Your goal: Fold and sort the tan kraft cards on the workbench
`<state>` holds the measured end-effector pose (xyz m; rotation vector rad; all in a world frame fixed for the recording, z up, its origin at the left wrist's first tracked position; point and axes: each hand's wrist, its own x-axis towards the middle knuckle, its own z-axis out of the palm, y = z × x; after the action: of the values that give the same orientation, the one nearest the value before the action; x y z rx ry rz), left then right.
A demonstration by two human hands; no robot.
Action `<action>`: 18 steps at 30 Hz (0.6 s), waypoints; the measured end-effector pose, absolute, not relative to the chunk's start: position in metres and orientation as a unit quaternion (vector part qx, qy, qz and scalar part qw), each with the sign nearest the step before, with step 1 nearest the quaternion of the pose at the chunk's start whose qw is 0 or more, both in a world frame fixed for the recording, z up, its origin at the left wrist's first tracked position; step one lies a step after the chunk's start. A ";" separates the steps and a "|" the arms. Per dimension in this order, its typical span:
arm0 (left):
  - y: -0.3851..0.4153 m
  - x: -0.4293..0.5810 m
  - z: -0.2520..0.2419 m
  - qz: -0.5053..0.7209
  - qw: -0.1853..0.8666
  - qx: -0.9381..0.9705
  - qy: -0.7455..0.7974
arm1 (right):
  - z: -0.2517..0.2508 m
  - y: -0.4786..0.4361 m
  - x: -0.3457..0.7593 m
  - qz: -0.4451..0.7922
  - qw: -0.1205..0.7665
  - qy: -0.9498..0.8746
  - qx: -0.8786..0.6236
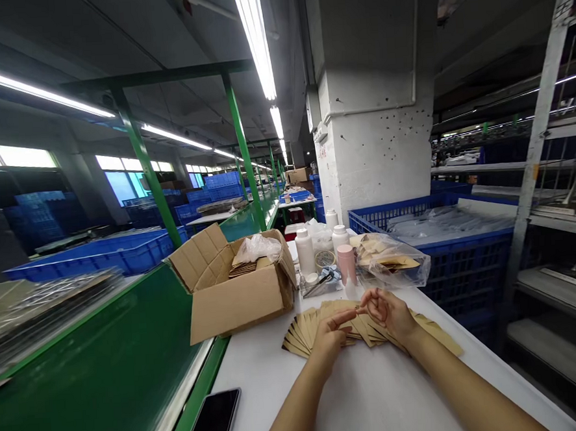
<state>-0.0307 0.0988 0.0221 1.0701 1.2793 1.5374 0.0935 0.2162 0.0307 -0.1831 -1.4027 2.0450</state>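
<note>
My left hand is over the white table with its index finger stretched towards my right hand. Its other fingers are loosely bent, and I see nothing held in it. My right hand has its fingers curled in, thumb and fingertips close together near the left index fingertip. Whether something small is between them is too small to tell. Beneath both hands lies a fan of brown kraft paper pieces, overlapping one another and partly hidden by the hands.
An open cardboard box holds brown pieces and a plastic bag. Behind the hands stand white bottles, a pink bottle and a clear bag. A phone lies front left, beside the green conveyor. Blue crates stand right.
</note>
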 end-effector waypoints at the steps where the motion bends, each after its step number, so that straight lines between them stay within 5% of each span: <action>1: 0.099 -0.032 0.021 0.608 0.418 0.439 0.513 | 0.030 0.216 0.093 0.777 0.322 -0.536 -0.074; 9: 0.096 -0.035 0.018 0.540 0.338 0.560 0.530 | 0.032 0.218 0.093 0.832 0.302 -0.451 -0.116; 18: 0.102 -0.043 0.017 0.792 0.406 0.205 0.406 | 0.031 0.222 0.093 0.869 0.279 -0.379 -0.155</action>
<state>-0.0429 0.1017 0.0174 0.5179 1.0249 1.9980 0.0932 0.2219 0.0307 -0.4148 -1.0154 2.3307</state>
